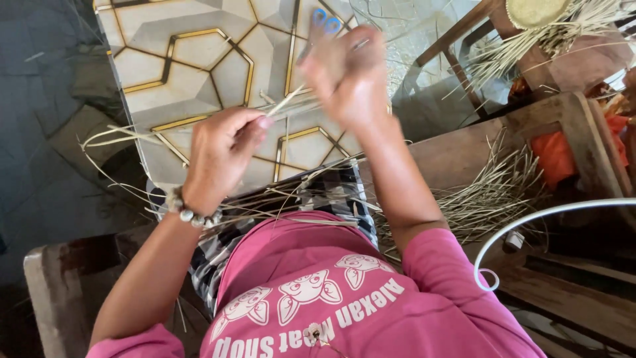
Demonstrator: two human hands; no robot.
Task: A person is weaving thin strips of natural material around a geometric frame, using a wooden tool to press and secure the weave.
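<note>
My left hand (222, 154) pinches a bundle of thin pale straw strips (291, 105) between thumb and fingers. My right hand (348, 76) is blurred with motion and grips the same strips farther along, together with blue-handled scissors (326, 23) whose loops stick out above the fingers. Both hands are raised above a board with a gold-lined hexagon pattern (192, 66) that rests on my lap. More loose strips (291, 199) lie across my checked cloth and pink shirt.
A heap of dried straw (493, 192) lies on the wooden bench (450, 152) to my right. A round woven piece (533, 10) sits on a wooden chair at top right, near orange plastic (556, 156). A white cable (530, 225) curves at right.
</note>
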